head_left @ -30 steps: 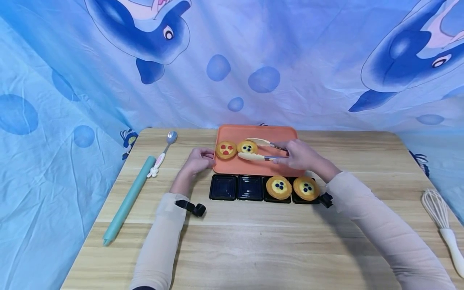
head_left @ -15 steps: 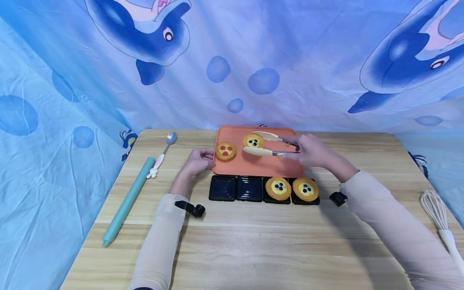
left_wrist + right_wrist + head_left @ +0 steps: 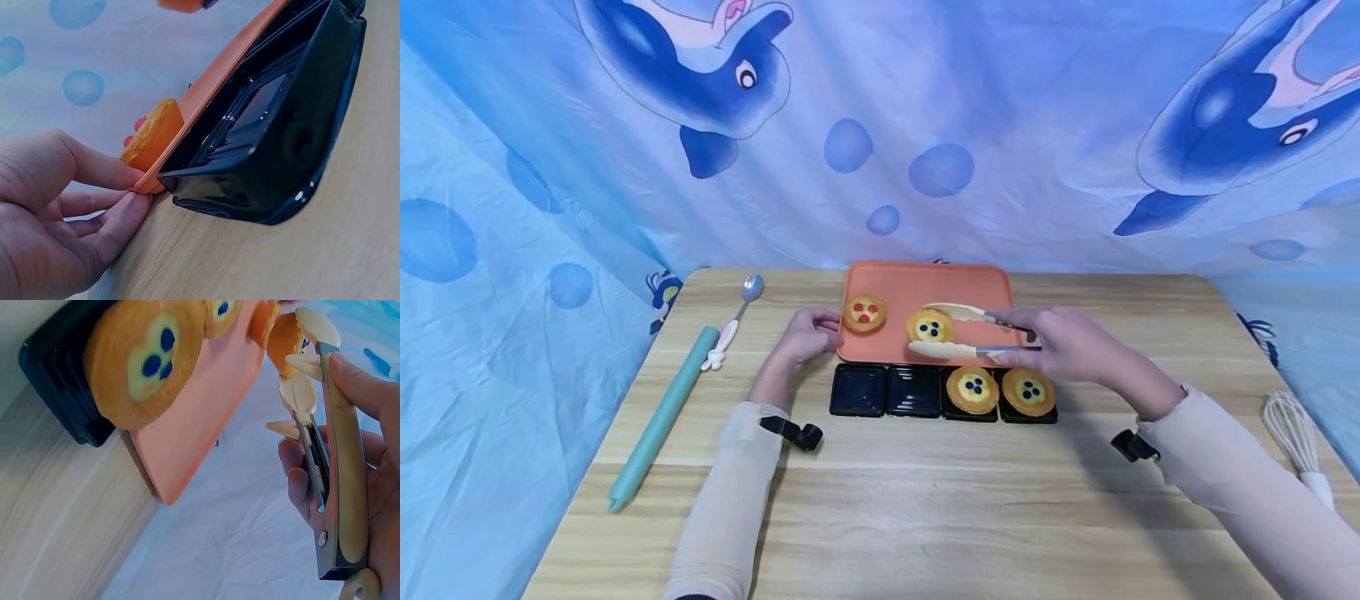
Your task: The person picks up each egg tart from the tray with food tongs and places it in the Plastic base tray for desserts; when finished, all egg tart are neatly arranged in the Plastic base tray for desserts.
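Note:
My left hand [image 3: 809, 336] pinches the left edge of an orange tray [image 3: 895, 280] between thumb and fingers, as the left wrist view shows close up. A tart with red pieces [image 3: 865, 313] lies on the tray near that hand. My right hand [image 3: 1060, 342] grips a pair of tongs [image 3: 344, 469] with cream tips. Between those tips a tart with blue berries [image 3: 929, 326] is held above the tray. In front of the tray stand black square containers in a row; two blue-berry tarts sit in the right-hand ones, and the left-hand black container [image 3: 858, 390] and its neighbour hold nothing.
To the left lie a teal rolling pin [image 3: 664, 417] and a spoon with a rabbit handle [image 3: 730, 333]. A white whisk [image 3: 1296, 437] lies at the right edge of the wooden table [image 3: 925, 508]. A blue patterned cloth [image 3: 895, 125] hangs behind.
The right hand has lifted the blue-berry tart with the tongs and carried it right and towards the near side of the tray. The left hand stays at the tray's edge.

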The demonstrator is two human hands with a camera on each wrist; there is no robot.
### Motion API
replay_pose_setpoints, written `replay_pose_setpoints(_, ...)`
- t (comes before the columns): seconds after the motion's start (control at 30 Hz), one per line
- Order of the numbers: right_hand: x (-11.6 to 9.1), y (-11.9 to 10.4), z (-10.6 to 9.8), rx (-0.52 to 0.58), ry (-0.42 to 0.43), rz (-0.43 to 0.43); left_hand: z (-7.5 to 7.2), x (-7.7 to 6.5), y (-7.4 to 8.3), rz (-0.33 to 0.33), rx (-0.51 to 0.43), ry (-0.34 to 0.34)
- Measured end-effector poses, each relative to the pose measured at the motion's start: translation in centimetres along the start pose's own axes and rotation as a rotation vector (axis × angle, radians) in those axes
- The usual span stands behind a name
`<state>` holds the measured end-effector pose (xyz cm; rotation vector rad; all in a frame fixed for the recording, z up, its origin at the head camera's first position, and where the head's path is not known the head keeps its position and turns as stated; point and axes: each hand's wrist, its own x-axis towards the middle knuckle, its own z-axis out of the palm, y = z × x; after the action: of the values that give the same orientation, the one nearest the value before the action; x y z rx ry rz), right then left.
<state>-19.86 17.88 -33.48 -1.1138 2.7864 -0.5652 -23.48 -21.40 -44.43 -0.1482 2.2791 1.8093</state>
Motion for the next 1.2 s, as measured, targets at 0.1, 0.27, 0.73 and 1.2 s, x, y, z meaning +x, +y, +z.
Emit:
replay_pose_setpoints(0.1,-0.8,-0.3,0.2,0.000,0.009,-0.016,0.1,0.0,-0.1,-0.009,-0.011,-0.006)
replay_pose_setpoints(0.27,-1.5,-0.9,0.8,0.016,0.012,-0.047,0.1,0.0,-0.1,-0.012,-0.011,0.002)
replay_pose_setpoints(0.73,-1.5,-2.2,2.5,0.007,-0.039,-0.097,0.1,0.0,-0.2,0.003,-0.009,0.016)
replay_pose_setpoints(1.2,-1.2,-2.3,3.4,-0.013,-0.057,-0.104,0.1,0.1,-0.1,-0.001,0.000,0.018)
